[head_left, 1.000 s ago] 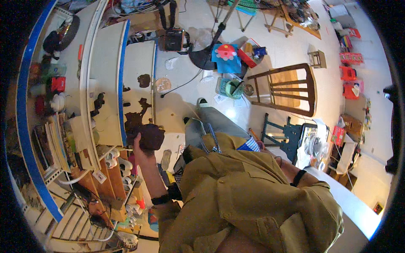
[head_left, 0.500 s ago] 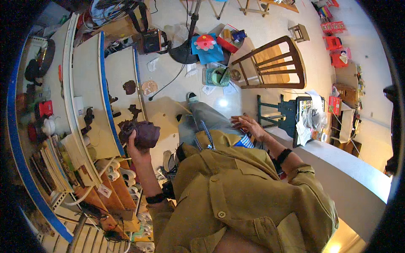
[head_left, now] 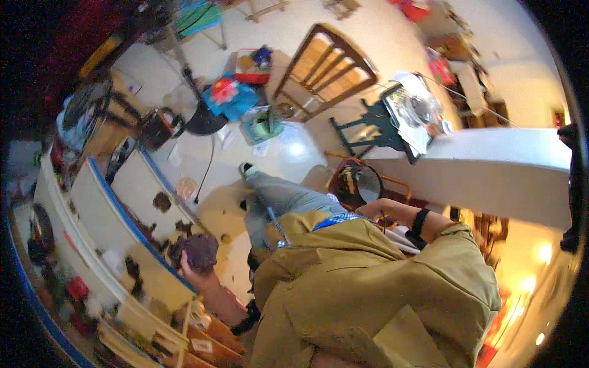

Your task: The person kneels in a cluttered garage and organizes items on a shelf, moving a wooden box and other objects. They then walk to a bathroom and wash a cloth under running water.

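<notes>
"What is the left hand (head_left: 197, 281) doing?"

"It is curled around a dark purplish-brown lump (head_left: 201, 253). The thumb side shows along the lower left of it, and the other fingers are mostly hidden."

"How far open is it?"

"Partly, only as wide as the lump needs. I can't make out what the lump is made of; its surface looks rough and uneven."

"And where is it?"

"In the grip, out over the white shelf (head_left: 126, 179), near the lower end of that shelf's blue edge. I can't tell whether its underside touches the board."

"Anything else on the shelf?"

"Dark brown pieces. One roundish piece (head_left: 161, 202) lies by the blue edge at the shelf's far right side, well apart from the hand."

"What about the right hand (head_left: 372, 210)?"

"It is down at the waist, near a blue-checked cloth (head_left: 334, 221). The fingers are too hidden and blurred for me to say whether they are spread, closed or pinching something. A dark wristband (head_left: 419, 222) sits behind it, and an orange-framed seat (head_left: 400, 189) is just beyond."
</notes>
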A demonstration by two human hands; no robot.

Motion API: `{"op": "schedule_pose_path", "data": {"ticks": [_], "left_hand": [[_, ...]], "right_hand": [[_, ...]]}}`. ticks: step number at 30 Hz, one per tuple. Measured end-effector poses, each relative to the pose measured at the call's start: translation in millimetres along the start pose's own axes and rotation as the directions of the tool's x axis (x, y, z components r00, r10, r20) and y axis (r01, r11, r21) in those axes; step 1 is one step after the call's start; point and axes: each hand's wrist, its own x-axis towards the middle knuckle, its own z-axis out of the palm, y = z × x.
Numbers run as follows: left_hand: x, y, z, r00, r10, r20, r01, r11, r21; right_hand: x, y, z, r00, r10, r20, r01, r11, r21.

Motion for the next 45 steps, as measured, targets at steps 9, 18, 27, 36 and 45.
{"op": "schedule_pose_path", "data": {"ticks": [9, 18, 27, 36, 45], "left_hand": [[49, 8, 114, 0.970, 0.042, -0.241, 0.002, 0.984, 0.180], [119, -11, 218, 0.995, -0.045, -0.088, 0.078, 0.901, 0.426], [184, -58, 316, 0.936, -0.331, 0.117, 0.198, 0.773, 0.603], [219, -101, 384, 0.808, -0.560, 0.182, 0.224, 0.577, 0.785], [228, -155, 431, 0.694, -0.683, 0.228, 0.247, 0.523, 0.816]], "right_hand": [[-29, -76, 28, 0.750, -0.168, -0.640, 0.306, 0.946, 0.110], [-64, -106, 5, 0.702, 0.275, -0.657, 0.028, 0.911, 0.411], [-78, -130, 66, 0.601, 0.276, -0.750, 0.331, 0.768, 0.549], [64, -148, 233, 0.972, -0.037, -0.233, 0.232, -0.014, 0.973], [-21, -208, 169, 0.855, 0.396, -0.335, 0.292, 0.165, 0.942]]}}
